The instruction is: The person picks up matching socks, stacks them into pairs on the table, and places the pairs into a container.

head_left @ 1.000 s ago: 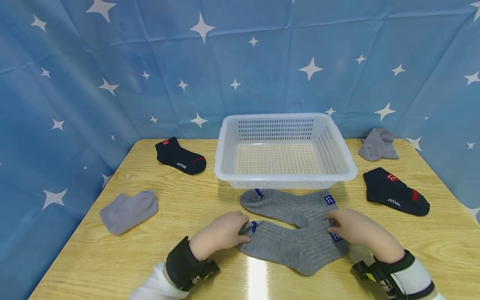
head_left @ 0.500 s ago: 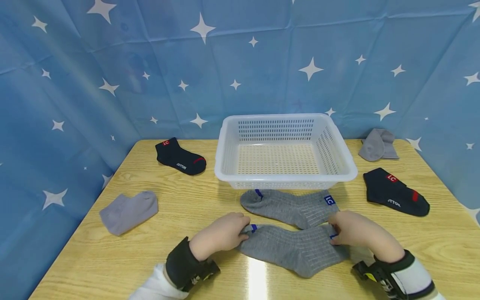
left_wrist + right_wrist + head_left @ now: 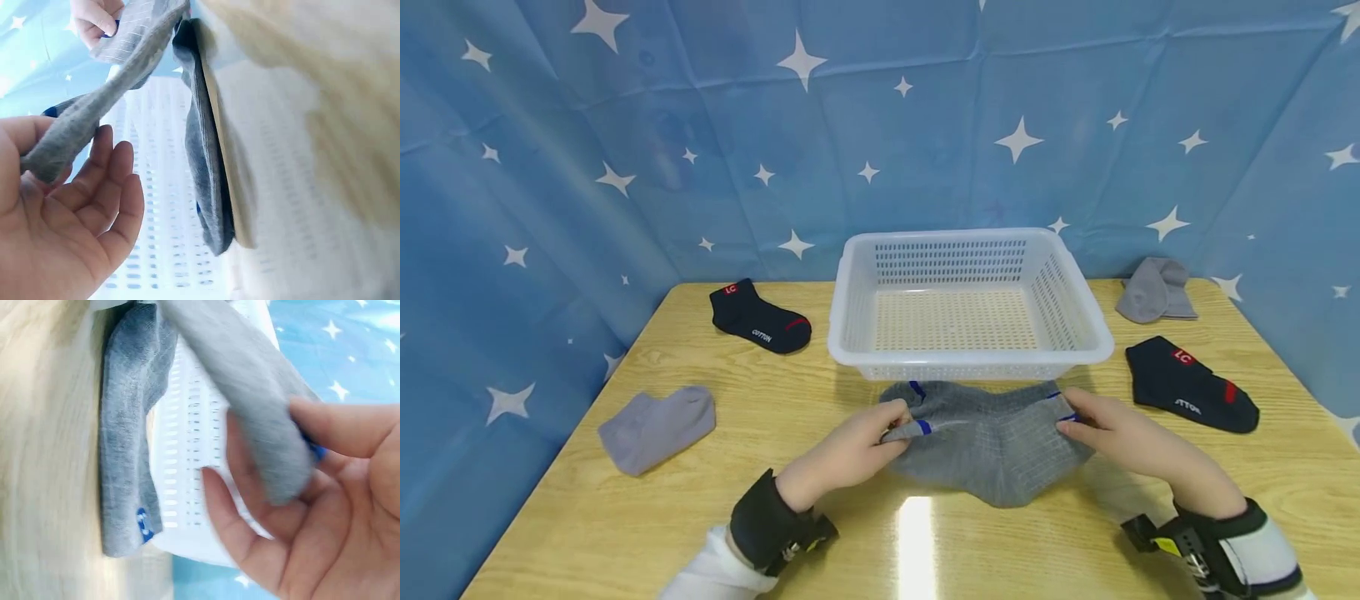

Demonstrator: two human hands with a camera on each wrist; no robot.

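A grey ribbed sock (image 3: pixel 1000 458) with blue marks is stretched between both hands, lifted off the table. My left hand (image 3: pixel 868 446) pinches its toe end between thumb and index finger; the other fingers are spread in the left wrist view. At the cuff end, my right hand (image 3: pixel 1120 437) pinches the sock by its blue label, thumb against fingers. A second grey sock (image 3: pixel 128 444) lies flat on the table behind, just in front of the white basket. In the head view the held sock overlaps most of it.
The white plastic basket (image 3: pixel 955 358) stands at the back centre. Left of it lie a black sock (image 3: pixel 760 321) and a light grey sock (image 3: pixel 658 425). To its right are another black sock (image 3: pixel 1187 387) and a folded grey sock (image 3: pixel 1153 292). A starry blue curtain (image 3: pixel 925 125) hangs behind.
Both hands have taken hold of the nearer grey sock and raised it from the table. It has shifted toward the basket, over the second grey sock.
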